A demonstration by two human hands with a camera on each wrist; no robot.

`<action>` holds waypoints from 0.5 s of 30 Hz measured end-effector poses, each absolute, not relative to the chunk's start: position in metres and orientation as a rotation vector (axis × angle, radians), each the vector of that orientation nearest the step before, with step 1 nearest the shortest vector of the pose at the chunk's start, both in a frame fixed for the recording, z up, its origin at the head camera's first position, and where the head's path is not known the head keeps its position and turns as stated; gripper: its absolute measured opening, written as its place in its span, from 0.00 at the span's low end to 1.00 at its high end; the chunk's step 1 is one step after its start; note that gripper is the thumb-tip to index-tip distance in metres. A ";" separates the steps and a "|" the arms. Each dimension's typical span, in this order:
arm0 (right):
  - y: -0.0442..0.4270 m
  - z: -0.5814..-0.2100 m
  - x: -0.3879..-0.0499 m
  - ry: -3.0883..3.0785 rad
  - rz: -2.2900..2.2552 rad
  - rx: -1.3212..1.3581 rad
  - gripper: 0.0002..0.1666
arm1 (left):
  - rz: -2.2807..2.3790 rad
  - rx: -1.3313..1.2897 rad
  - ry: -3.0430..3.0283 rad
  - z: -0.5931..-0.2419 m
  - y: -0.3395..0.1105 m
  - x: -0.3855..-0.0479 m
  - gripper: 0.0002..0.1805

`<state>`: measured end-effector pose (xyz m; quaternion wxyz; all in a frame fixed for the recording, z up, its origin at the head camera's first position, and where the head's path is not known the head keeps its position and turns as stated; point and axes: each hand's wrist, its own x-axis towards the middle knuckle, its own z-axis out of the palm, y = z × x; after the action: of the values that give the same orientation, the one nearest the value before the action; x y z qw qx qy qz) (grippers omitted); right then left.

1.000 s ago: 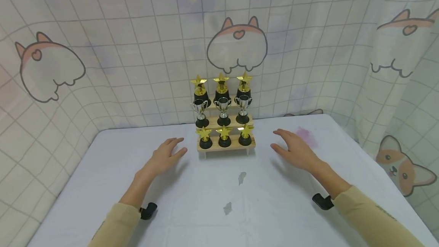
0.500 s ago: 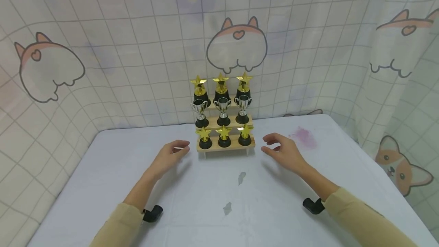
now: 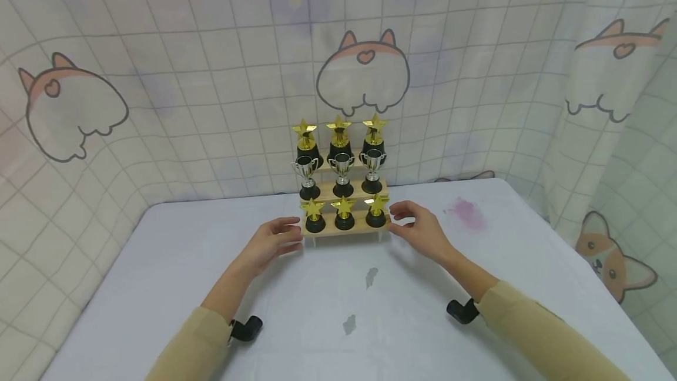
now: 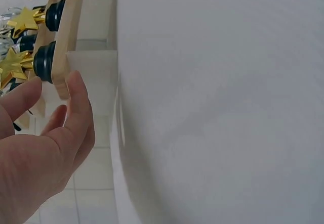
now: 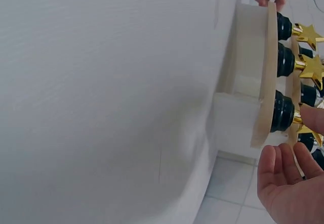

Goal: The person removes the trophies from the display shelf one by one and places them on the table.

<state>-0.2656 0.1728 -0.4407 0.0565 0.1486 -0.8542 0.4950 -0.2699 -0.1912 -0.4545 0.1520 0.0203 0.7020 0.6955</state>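
A three-tier wooden display stand (image 3: 346, 231) holds small gold star trophies (image 3: 344, 207) in front, silver cup trophies (image 3: 342, 164) in the middle and larger star trophies (image 3: 339, 128) behind. My left hand (image 3: 272, 244) is at the stand's left end. In the left wrist view its thumb is above and its fingers below the front board (image 4: 65, 42), one fingertip apparently touching the board's end. At the opposite end is my right hand (image 3: 423, 231), thumb above and loosely bent fingers (image 5: 283, 166) below, without a visible grip. Contact there is unclear.
The stand is near the back edge of a table with a white cloth (image 3: 296, 310). A gridded curtain (image 3: 233, 104) with cartoon corgis hangs behind and at both sides. Grey patches (image 3: 349, 324) and a pink stain (image 3: 468, 214) mark the cloth.
Both hands have moved inward, the left one rightward and the right one leftward, from apart to the two ends of the stand. The stand and trophies keep their places.
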 end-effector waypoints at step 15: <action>0.157 -0.441 -0.277 -2.617 1.493 0.392 0.24 | 2.074 0.007 1.958 -0.460 -0.183 -0.282 0.28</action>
<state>-0.2771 0.1566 -0.4413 0.0515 0.1288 -0.8603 0.4906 -0.2816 -0.1831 -0.4595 0.1440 0.0025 0.6792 0.7197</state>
